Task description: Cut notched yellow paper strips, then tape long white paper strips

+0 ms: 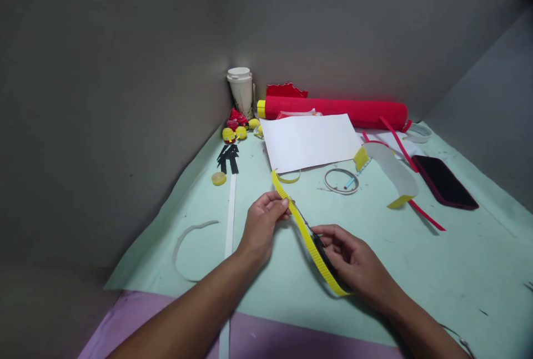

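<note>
"Two hands are at work, but which way does the yellow strip (307, 239) run?"

"It lies on the near side of the white sheet (308, 142). Its far end points at the sheet's near left corner, and its long axis slants from there toward the wearer and rightward, bowing slightly."

"And the hands?"

"The left hand (264, 223) pinches the strip between thumb and forefinger, just short of that corner. The right hand (356, 264), farther from the sheet, curls round what look like black-handled scissors (327, 259), their slim metal end aimed toward the left fingertips. Whether it also grips the strip's near end, I cannot tell. Both forearms reach inward toward the sheet."

"What are things made of?"

"The strip is ribbed, like corrugated card; the sheet is smooth and flat. Behind the sheet lies a ribbed red roll (337, 112), a long cylinder. Just before its near edge sits a pale ring (341, 191). Left of it are flat black strips (229, 158) and, beyond those, a lidded, tapering cup (241, 90). To its right is a glossy dark phone (445, 181)."
</note>
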Action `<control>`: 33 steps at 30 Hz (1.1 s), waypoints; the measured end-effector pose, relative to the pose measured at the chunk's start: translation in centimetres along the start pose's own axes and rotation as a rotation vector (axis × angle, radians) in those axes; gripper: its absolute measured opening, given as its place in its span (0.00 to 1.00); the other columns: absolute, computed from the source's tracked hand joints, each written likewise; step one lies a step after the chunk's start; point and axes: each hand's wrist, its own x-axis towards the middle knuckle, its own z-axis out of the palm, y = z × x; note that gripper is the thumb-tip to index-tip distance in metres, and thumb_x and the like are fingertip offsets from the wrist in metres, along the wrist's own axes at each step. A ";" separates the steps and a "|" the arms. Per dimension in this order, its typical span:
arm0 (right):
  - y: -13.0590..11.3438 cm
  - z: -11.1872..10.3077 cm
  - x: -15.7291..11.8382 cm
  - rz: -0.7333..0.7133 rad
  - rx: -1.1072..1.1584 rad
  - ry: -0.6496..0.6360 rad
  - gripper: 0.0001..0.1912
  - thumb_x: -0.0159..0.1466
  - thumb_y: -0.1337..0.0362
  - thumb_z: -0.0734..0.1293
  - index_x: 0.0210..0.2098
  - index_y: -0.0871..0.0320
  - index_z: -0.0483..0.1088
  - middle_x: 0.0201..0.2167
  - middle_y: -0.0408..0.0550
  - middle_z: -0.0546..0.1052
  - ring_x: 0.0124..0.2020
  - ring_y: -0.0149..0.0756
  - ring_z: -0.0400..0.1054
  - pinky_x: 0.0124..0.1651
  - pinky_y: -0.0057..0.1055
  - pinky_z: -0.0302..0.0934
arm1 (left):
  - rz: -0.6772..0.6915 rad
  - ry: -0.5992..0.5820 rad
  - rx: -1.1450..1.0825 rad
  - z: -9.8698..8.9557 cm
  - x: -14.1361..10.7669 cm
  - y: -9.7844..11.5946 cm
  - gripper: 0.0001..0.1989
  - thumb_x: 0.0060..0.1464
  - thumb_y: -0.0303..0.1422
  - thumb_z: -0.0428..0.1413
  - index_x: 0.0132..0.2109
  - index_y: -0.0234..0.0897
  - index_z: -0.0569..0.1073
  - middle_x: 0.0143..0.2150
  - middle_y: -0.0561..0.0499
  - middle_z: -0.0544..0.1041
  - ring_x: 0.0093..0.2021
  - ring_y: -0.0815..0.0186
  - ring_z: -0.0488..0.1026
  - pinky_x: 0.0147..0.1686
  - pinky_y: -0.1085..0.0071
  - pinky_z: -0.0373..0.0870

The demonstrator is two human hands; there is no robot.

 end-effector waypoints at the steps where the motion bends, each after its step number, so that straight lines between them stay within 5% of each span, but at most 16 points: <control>1: 0.0 0.0 0.0 0.002 -0.008 0.005 0.17 0.63 0.61 0.64 0.52 0.54 0.68 0.37 0.45 0.72 0.33 0.33 0.65 0.34 0.29 0.59 | 0.000 0.002 0.001 0.0 0.0 0.0 0.10 0.50 0.33 0.62 0.39 0.33 0.73 0.34 0.49 0.76 0.32 0.71 0.69 0.36 0.73 0.66; 33: 0.2 -0.2 0.0 0.005 0.072 -0.017 0.17 0.64 0.59 0.65 0.52 0.55 0.69 0.38 0.46 0.73 0.33 0.31 0.67 0.34 0.27 0.61 | 0.004 -0.019 0.021 0.0 0.0 -0.1 0.09 0.50 0.33 0.62 0.38 0.34 0.74 0.33 0.49 0.75 0.31 0.71 0.68 0.36 0.72 0.66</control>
